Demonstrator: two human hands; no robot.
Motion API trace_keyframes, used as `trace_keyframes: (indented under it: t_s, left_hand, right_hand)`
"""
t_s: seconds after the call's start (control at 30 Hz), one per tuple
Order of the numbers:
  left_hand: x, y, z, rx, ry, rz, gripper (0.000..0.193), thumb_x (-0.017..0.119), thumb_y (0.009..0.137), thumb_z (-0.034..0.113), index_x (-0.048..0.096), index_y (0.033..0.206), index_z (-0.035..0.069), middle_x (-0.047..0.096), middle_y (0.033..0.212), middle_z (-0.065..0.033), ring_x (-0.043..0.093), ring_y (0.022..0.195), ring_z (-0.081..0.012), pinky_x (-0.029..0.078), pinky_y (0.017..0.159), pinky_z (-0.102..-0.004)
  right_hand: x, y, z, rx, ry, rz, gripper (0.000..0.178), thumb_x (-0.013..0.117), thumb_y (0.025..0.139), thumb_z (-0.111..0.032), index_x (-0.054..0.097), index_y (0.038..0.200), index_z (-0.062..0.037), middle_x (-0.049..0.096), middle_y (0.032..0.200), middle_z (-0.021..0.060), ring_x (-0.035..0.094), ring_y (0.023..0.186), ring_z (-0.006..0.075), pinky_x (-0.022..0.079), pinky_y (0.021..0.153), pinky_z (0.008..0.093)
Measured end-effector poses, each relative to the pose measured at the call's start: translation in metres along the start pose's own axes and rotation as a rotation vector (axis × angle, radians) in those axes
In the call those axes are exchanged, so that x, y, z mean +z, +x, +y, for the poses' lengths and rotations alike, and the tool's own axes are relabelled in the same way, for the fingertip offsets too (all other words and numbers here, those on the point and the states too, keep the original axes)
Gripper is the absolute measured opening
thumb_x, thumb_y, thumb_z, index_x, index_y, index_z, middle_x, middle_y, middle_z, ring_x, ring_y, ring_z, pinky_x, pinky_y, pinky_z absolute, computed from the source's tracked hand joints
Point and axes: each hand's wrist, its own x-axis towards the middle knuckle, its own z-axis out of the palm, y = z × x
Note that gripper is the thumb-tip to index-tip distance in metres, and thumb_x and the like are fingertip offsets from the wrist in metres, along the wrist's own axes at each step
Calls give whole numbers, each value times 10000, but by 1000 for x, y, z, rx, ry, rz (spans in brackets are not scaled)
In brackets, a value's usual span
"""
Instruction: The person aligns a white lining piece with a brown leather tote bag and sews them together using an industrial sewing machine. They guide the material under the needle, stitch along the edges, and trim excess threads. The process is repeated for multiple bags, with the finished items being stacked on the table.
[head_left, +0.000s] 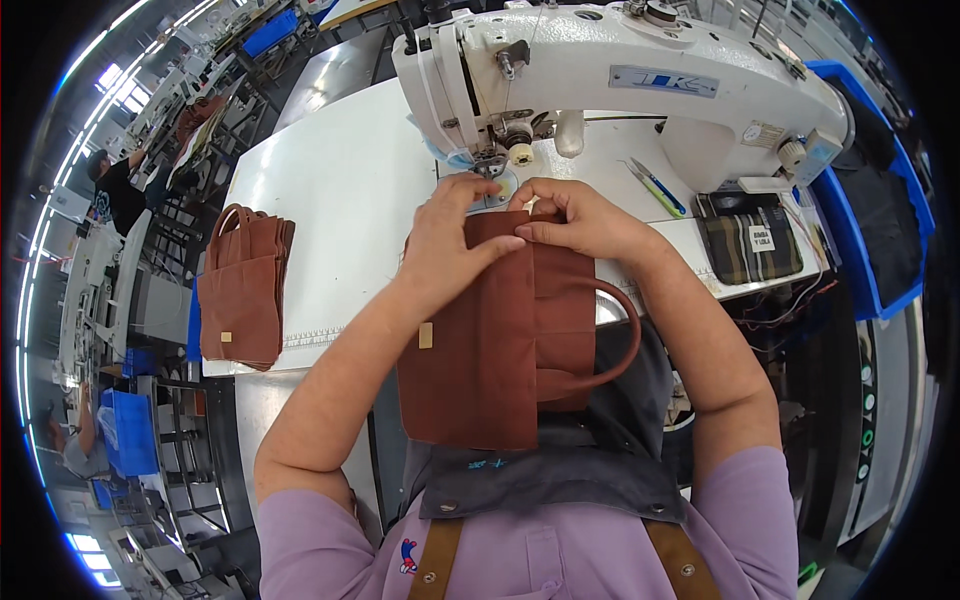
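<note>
A reddish-brown leather handbag (480, 350) lies across the front edge of the sewing table and over my lap, its looped handle (630, 335) toward the right. A small gold plate (426, 335) marks its left side. My left hand (450, 235) rests on the bag's far part, thumb and fingers spread apart, the index finger close to the presser foot (490, 165). On its right, my right hand (570, 215) pinches the bag's far edge between thumb and curled fingers. Under the fingertips, the exact fold of the edge is hidden.
A white sewing machine (620, 65) spans the far side. A stack of similar brown bags (243, 290) lies at left. Snips and a pen-like tool (657, 188), a plaid pouch (750, 240) and a blue crate (890, 290) are at right. Another person (120, 195) works far left.
</note>
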Motion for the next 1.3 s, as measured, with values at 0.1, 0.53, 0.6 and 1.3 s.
trace_keyframes:
  t_s: [0.1,0.53,0.6,1.3]
  left_hand:
    - [-18,6,-15,-177,75,-214,450,878,745,319,690,1038,33,686,1143,-119,628,1097,-286,464,981,-373]
    - [-60,-13,56,214,841,-135,222,777,818,275,632,802,108,623,734,-40,587,635,-237,393,682,-355]
    - [-54,-30,83,273,789,-162,155,716,857,193,601,813,100,619,725,-59,579,579,-251,401,607,-370]
    - [-58,-48,54,-192,-149,-229,217,793,854,99,632,958,-3,696,846,-63,646,727,-111,514,686,-263]
  right_hand:
    - [2,3,0,-13,-39,-3,188,715,947,-152,618,1071,-50,580,654,-49,453,632,32,369,588,244]
    - [12,-1,-15,-20,-61,52,139,708,953,-99,622,1023,-15,708,886,13,608,851,64,487,783,251]
    - [13,-2,-22,-37,-51,56,127,705,947,-83,627,1016,-9,710,906,19,630,882,78,500,811,261]
    - [43,-36,-100,-500,-546,118,137,719,871,-182,675,981,-113,705,844,46,679,715,274,499,684,384]
